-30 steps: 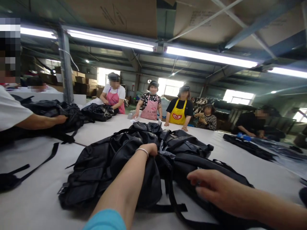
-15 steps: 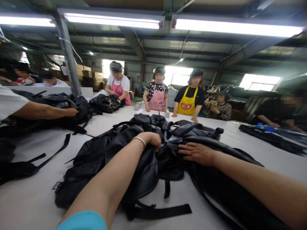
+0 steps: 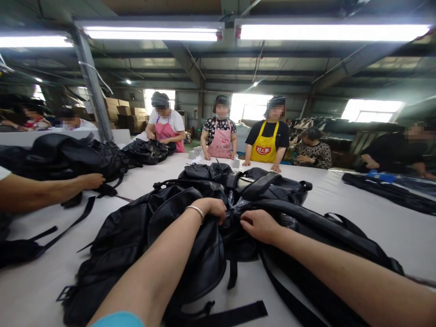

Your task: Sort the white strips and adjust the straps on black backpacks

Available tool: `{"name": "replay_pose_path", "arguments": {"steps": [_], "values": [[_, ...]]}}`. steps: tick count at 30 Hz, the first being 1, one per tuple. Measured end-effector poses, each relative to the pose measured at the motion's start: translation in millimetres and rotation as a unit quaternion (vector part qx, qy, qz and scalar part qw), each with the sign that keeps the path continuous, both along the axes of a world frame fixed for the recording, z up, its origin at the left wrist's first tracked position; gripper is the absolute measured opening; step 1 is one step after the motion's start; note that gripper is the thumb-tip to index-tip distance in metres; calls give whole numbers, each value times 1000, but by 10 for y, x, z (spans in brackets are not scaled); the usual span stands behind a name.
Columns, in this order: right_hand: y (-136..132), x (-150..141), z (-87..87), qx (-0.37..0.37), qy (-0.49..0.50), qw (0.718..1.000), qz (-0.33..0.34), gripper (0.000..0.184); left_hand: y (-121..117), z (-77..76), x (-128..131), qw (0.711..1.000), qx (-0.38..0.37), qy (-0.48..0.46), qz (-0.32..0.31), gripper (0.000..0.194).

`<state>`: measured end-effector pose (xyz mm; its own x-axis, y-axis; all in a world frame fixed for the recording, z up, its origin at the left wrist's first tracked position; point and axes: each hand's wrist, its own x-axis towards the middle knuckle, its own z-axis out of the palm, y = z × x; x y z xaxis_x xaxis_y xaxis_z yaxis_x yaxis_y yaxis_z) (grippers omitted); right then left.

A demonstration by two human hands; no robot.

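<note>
Black backpacks lie in a pile on the white table before me. My left hand (image 3: 217,210), with a bracelet at the wrist, is closed on the edge of the left black backpack (image 3: 185,218), its fingertips partly hidden. Just right of it, my right hand (image 3: 260,225) has its fingers curled in against the dark fabric; what they pinch is hidden. Crumpled clear plastic (image 3: 238,204) sits between and just above the hands. Under my right forearm lies another black backpack (image 3: 327,218) with a padded strap. Loose black straps (image 3: 235,313) trail toward me.
At left, a co-worker's hand (image 3: 91,180) reaches beside more black bags (image 3: 71,154). Across the white table (image 3: 368,200) stand several people in aprons, one with a black bag (image 3: 148,151). Flat black pieces (image 3: 384,190) lie at right. A metal post (image 3: 90,81) rises at left.
My right hand has gone from lying flat with fingers stretched to curled fingers, slightly lower and further left. My left hand stays at the backpack's edge. The co-worker's arm at left has drawn back.
</note>
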<state>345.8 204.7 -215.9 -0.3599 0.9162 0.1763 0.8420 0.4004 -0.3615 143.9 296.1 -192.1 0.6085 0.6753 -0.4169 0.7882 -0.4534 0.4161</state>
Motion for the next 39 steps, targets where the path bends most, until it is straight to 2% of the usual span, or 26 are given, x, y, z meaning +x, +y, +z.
{"name": "replay_pose_path", "arguments": {"steps": [2, 4, 8, 11, 15, 18, 21, 23, 25, 27, 29, 31, 32, 34, 37, 39], "values": [[-21, -184, -143, -65, 60, 993, -80, 27, -33, -28, 1, 1000, 8, -4, 5, 20], [39, -350, -279, -130, 104, 977, -131, 36, -68, -53, -4, 1000, 21, -3, 8, 22], [224, -465, -374, -145, 122, 969, -156, 35, -198, -93, -29, 998, 60, 1, -1, 26], [266, -358, -314, -100, 105, 982, -118, 34, -376, -105, -33, 990, 141, -12, -9, 20], [141, -196, -218, -57, 72, 994, -62, 35, -568, -60, -21, 951, 306, -45, -4, 25], [-86, -181, -153, -70, 71, 995, -29, 37, -533, 23, -21, 931, 360, -55, -22, 21], [-343, -217, -66, -79, 103, 991, 19, 38, -373, 100, -46, 921, 382, -58, -41, 13], [-450, -221, 13, -132, 183, 974, 30, 38, -291, 116, -76, 917, 390, -65, -53, 14], [-464, -195, 108, -209, 282, 936, 0, 37, -307, 94, -104, 912, 400, -73, -58, 20], [-389, -150, 216, -248, 348, 903, -50, 35, -444, 40, -114, 896, 432, -85, -57, 17], [-263, -117, 320, -235, 378, 891, -84, 34, -673, -30, -93, 866, 487, -104, -55, 15], [-135, -118, 400, -222, 402, 881, -116, 32, -925, -108, -34, 839, 530, -125, -30, 21], [-81, -133, 427, -219, 410, 876, -131, 32, -1035, -147, 12, 837, 532, -131, -3, 22], [-4, -181, 450, -217, 420, 867, -156, 32, -1185, -220, 134, 858, 491, -126, 79, 30], [48, -237, 426, -223, 421, 861, -177, 32, -1203, -290, 364, 897, 381, -103, 200, 51], [66, -224, 392, -222, 414, 866, -169, 32, -1121, -300, 502, 910, 319, -104, 243, 43]]}}
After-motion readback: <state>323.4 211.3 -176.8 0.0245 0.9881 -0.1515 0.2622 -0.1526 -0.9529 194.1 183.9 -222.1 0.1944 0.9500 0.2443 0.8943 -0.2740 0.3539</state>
